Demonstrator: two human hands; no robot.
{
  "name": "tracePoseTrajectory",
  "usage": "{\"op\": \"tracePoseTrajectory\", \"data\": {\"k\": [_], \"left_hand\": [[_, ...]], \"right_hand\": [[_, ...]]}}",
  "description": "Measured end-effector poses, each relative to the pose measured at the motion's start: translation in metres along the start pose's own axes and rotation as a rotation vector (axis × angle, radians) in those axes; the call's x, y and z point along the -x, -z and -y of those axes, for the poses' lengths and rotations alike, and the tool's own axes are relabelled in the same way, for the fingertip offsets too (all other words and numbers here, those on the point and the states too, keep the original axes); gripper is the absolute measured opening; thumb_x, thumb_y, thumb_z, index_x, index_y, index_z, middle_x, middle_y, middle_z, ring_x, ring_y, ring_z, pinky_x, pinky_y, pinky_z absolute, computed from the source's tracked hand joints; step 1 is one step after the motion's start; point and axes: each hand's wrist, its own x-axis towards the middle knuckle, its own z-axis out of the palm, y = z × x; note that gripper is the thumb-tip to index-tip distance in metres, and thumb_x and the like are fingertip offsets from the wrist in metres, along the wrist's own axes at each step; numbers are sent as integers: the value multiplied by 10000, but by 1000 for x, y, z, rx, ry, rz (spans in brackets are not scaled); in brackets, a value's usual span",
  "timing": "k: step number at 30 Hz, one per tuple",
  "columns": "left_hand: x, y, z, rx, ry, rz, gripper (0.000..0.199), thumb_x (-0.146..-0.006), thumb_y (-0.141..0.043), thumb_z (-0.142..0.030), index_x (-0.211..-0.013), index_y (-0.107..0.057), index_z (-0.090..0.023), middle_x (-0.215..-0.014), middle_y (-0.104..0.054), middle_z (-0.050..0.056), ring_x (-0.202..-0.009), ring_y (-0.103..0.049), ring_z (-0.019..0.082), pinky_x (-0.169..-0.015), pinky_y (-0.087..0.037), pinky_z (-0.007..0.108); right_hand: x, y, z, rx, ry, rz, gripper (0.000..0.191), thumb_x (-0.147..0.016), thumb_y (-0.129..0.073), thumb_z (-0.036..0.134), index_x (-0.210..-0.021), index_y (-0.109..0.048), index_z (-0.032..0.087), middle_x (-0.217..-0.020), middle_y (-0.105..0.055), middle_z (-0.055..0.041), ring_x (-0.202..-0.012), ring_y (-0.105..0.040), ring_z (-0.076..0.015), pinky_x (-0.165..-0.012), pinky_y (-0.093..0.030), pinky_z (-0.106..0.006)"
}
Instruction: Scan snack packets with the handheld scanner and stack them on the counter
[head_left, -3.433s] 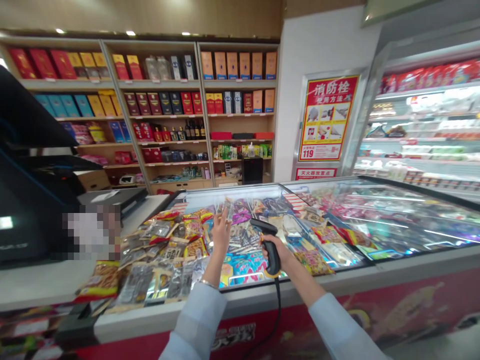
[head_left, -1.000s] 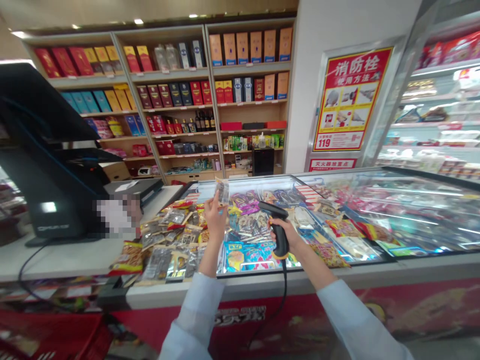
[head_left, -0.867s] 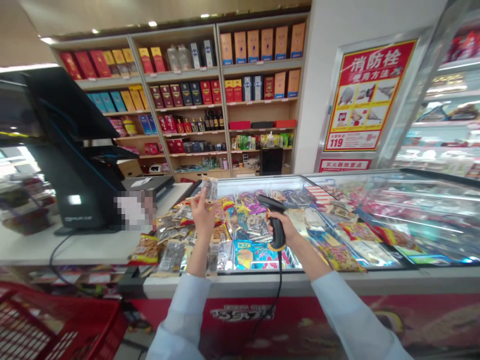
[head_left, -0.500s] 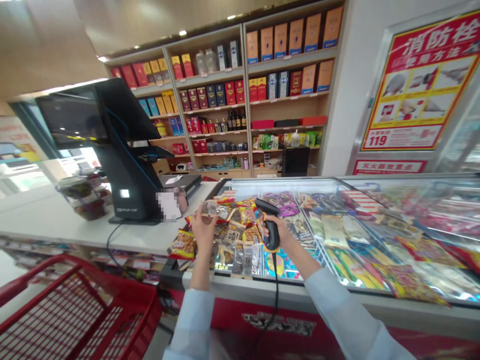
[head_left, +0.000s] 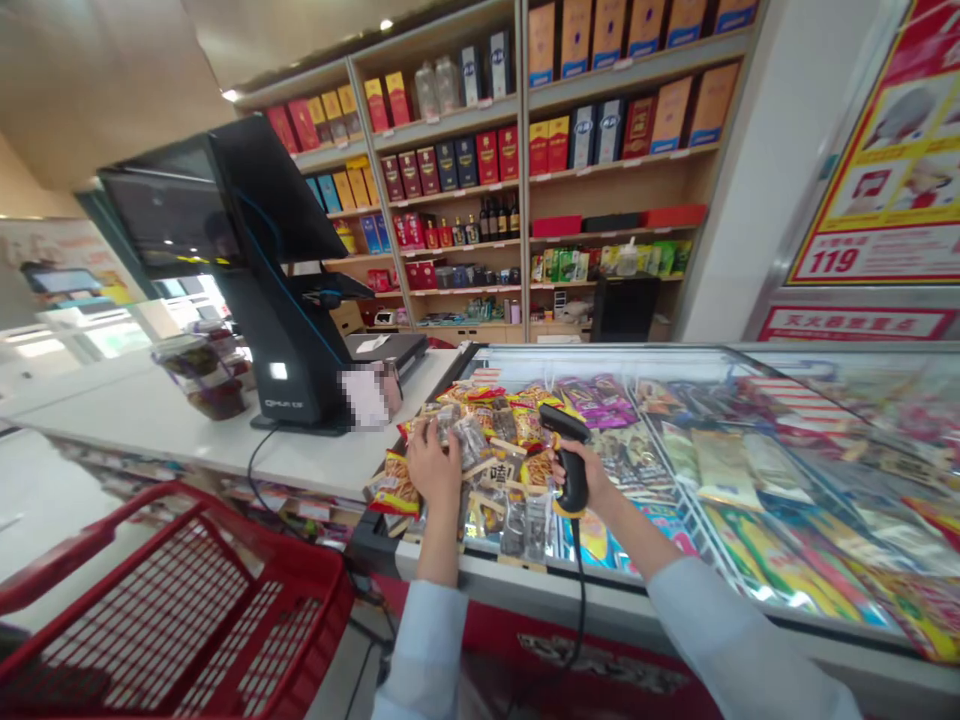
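Observation:
My right hand (head_left: 589, 478) grips a black barcode scanner (head_left: 571, 470) by its handle, its head tilted up over the heap and its cable hanging down. My left hand (head_left: 435, 465) lies palm down on the left part of the heap, fingers apart and touching clear plastic packets (head_left: 471, 440). Its fingertips are partly hidden among them. Around both hands, small snack packets are piled on the freezer's glass top. Red and yellow snack bags (head_left: 396, 485) lie left of my left hand. Between the hands sits a dark-lettered packet (head_left: 498, 474).
A black checkout terminal (head_left: 281, 300) stands on the white counter (head_left: 315, 462), with plastic tubs (head_left: 199, 375) beside it. The freezer (head_left: 750, 460) holds several bagged goods. A red shopping cart (head_left: 300, 600) stands at lower left. Shelves (head_left: 457, 205) of boxed bottles line the back.
My left hand has lowered onto the heap; the clear packet it held up is no longer distinct in its fingers. My right hand keeps the scanner. The view has shifted right.

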Motion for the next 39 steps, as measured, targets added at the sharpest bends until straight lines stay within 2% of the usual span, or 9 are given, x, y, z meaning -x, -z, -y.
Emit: {"op": "tracePoseTrajectory", "data": {"k": [10, 15, 19, 21, 30, 33, 36, 39], "left_hand": [[-3, 5, -2, 51, -47, -69, 409, -874, -424, -379, -1102, -639, -116, -1257, -564, 171, -1221, -438, 279, -1054, -315, 439], [-2, 16, -13, 17, -3, -55, 413, -862, -426, -401, -1154, -616, -178, -1266, -583, 122, -1218, -462, 297, -1088, -189, 530], [3, 21, -21, -70, -3, 111, 518, -853, -422, -484, -1257, -560, -190, -1374, -493, 142, -1244, -442, 325, -1064, -227, 551], [6, 21, -23, -101, -26, 148, 557, -848, -411, -522, -1280, -544, -197, -1414, -450, 140, -1297, -389, 327, -1072, -229, 546], [7, 17, -27, -104, -61, 84, 662, -867, -243, -594, -1275, -548, -172, -1395, -478, 125, -1334, -354, 286, -1101, -206, 522], [2, 20, -29, -98, -42, 94, 683, -886, -198, -577, -1250, -574, -137, -1378, -489, 152, -1319, -375, 306, -1088, -227, 525], [-7, 21, -45, -69, -14, 92, 698, -898, -162, -567, -1247, -580, -130, -1374, -492, 157, -1300, -401, 311, -1063, -276, 514], [-14, 20, -86, 27, -33, 74, 659, -906, -175, -554, -1255, -578, -167, -1378, -498, 123, -1290, -419, 288, -1061, -292, 494]], "right_hand": [[1, -2, 2, 1, -69, -5, 244, -645, -640, 396, -643, -567, 162, -433, -479, 24, -385, -421, -94, -405, -352, -222], [4, -4, 7, 21, -81, 39, 235, -663, -609, 397, -668, -563, 167, -449, -503, 20, -398, -433, -101, -403, -325, -215], [5, -8, 10, 21, -75, 35, 233, -688, -598, 398, -680, -563, 168, -442, -491, 32, -393, -421, -97, -403, -326, -212], [5, -9, 12, 22, -84, 50, 236, -709, -586, 405, -684, -558, 173, -443, -488, 35, -396, -424, -101, -404, -332, -214], [-1, -7, 11, 1, -150, 79, 219, -748, -574, 383, -708, -552, 169, -445, -494, 32, -395, -455, -114, -397, -358, -219], [-1, -10, 18, -64, -80, 24, 165, -732, -590, 323, -702, -540, 168, -476, -502, 36, -402, -452, -100, -401, -364, -209], [7, -11, 40, -136, 25, -87, 131, -717, -592, 275, -682, -528, 166, -488, -499, 39, -413, -440, -84, -403, -367, -196], [29, -3, 76, -129, 104, -122, 131, -701, -614, 272, -689, -529, 173, -504, -507, 39, -426, -442, -85, -403, -377, -200]]}}
